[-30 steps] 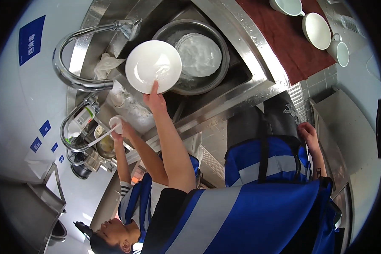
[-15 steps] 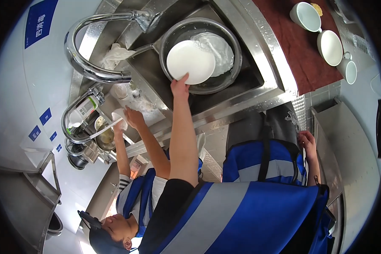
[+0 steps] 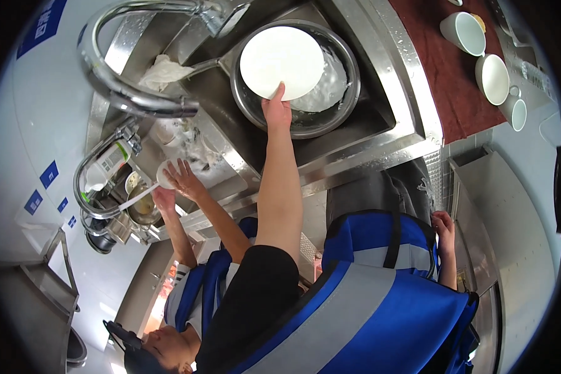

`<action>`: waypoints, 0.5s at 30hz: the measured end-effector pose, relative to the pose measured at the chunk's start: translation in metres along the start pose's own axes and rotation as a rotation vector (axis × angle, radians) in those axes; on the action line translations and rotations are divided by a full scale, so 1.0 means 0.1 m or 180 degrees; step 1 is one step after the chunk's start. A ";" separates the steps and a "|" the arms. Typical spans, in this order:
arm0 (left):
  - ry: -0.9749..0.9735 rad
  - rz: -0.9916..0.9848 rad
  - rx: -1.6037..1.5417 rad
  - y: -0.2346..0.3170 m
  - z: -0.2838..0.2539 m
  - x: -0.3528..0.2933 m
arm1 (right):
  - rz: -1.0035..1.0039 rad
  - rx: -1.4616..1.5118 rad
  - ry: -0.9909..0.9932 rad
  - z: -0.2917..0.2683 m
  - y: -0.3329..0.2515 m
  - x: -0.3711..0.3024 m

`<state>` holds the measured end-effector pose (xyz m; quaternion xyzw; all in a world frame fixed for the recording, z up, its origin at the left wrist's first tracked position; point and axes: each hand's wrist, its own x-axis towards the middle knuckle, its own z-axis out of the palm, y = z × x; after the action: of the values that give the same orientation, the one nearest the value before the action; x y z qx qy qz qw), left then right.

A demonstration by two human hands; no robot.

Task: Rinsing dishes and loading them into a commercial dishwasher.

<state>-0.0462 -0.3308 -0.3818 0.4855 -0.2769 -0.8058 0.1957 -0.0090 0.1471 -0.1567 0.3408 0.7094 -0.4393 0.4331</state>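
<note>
My left hand (image 3: 277, 111) grips a white round plate (image 3: 282, 61) at its near rim, the thumb lying on top. The plate is above a round metal basin (image 3: 356, 81) of water in the sink, covering the basin's left part. Beside the plate, a pale rounded shape (image 3: 325, 81) shows through the rippled water; I cannot tell what it is. Down at my right side, my right hand (image 3: 444, 229) hangs with loosely bent fingers and nothing visible in it.
A curved chrome faucet (image 3: 100, 75) arches at the left, near a crumpled white cloth (image 3: 163, 72). A co-worker's hands (image 3: 184, 182) handle a white dish at the adjoining sink. Several pale cups (image 3: 464, 34) stand on a brown cloth (image 3: 439, 106) at the right.
My left hand has raised the plate and moved it toward the far side of the basin. More of the water and the pale shape now show. The co-worker's fingers have spread over their dish.
</note>
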 end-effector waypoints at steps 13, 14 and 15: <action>-0.0057 0.3596 0.4322 1.26 0.32 -1.36 | -0.0240 0.0492 -0.0186 -0.30 0.04 0.35; -0.0070 0.3663 0.4361 1.27 0.34 -1.45 | -0.0270 0.0664 -0.0267 -0.34 0.06 0.42; -0.0025 0.3693 0.4368 1.26 0.33 -1.52 | -0.0292 0.0653 -0.0309 -0.40 0.08 0.46</action>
<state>-0.0008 -0.3307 -0.1865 0.2766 -0.8998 -0.2392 0.2379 -0.0327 0.1916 -0.1914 0.3290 0.6538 -0.5449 0.4093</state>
